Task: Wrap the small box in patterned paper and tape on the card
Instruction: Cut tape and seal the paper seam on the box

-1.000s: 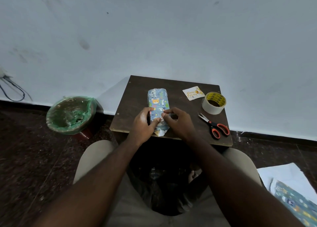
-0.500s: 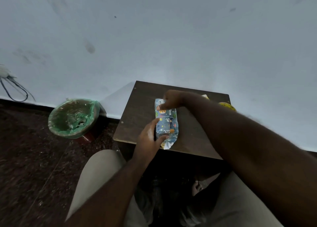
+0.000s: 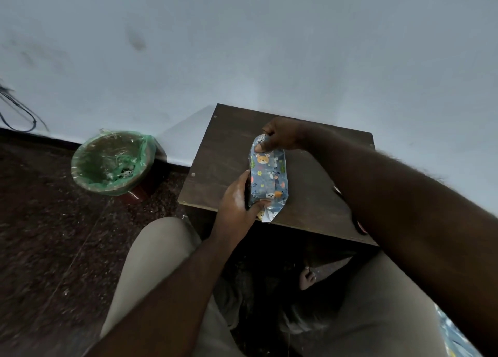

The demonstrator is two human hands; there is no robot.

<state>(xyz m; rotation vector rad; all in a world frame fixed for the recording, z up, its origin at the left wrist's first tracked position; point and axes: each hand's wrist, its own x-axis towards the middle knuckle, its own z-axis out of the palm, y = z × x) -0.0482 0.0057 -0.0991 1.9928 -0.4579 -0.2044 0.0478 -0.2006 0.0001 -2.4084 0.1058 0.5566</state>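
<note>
Both hands' grip on wrapped box (image 3: 268, 180), bin (image 3: 111, 162) seemingly holding scraps

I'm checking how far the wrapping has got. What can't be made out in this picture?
- Head view: the right forearm covers the table's right side; no card or tape shows.
- The right hand hides the box's far end.
- The left hand hides its left side.
</note>
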